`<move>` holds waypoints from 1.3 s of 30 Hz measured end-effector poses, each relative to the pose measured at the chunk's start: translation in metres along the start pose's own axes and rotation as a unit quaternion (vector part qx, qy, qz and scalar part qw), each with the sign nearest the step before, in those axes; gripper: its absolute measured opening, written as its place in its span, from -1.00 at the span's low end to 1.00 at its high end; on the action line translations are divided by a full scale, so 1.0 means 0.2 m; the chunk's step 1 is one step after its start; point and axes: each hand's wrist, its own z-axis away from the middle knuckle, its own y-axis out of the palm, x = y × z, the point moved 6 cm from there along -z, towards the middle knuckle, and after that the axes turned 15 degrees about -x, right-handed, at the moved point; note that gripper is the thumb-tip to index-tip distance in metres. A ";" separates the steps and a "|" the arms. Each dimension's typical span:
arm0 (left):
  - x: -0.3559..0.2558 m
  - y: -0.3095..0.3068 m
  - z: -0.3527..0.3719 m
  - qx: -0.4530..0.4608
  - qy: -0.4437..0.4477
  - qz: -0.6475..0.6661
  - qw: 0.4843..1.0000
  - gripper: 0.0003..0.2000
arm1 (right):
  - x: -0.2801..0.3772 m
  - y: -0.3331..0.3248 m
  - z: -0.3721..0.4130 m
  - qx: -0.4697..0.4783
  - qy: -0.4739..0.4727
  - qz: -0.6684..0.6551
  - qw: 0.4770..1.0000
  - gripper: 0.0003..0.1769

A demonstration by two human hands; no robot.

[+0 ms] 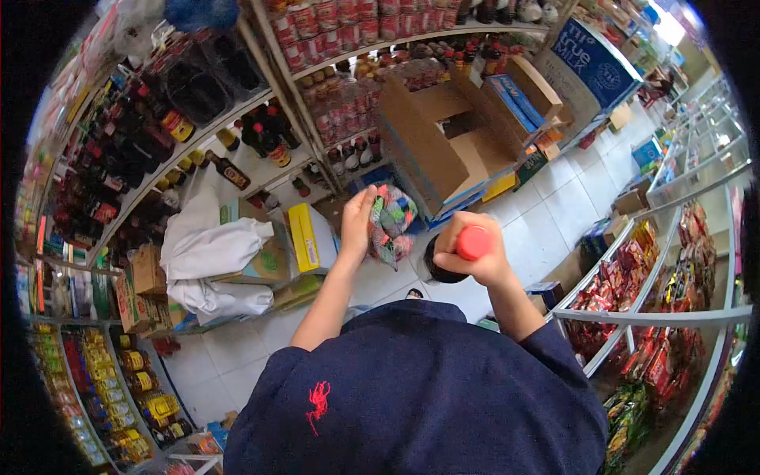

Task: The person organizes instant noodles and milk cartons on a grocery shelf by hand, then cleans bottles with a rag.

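Note:
In front of my chest, my right hand (492,255) is wrapped round the neck of a dark bottle (440,267) with a red cap (475,242). The cap faces up toward me, and the bottle's body shows only partly below my fingers. To its left, my left hand (358,220) grips a bunched multicoloured cloth (391,225) in grey, green, pink and orange. Its fingers are held together along the cloth's left side, with the thumb hidden. Cloth and bottle are apart.
Ahead stands an open cardboard box (412,146), with a blue milk carton box (594,67) behind it. Shelves of dark bottles (178,123) and red cans (332,36) line the left and back. White sacking (218,253) covers boxes at left. Racks of red packets (609,285) stand at right.

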 end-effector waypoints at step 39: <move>-0.49 -1.96 0.38 -0.392 0.158 -0.375 0.825 -0.85 | -1.73 1.81 -1.25 0.123 0.087 0.181 0.972 -0.69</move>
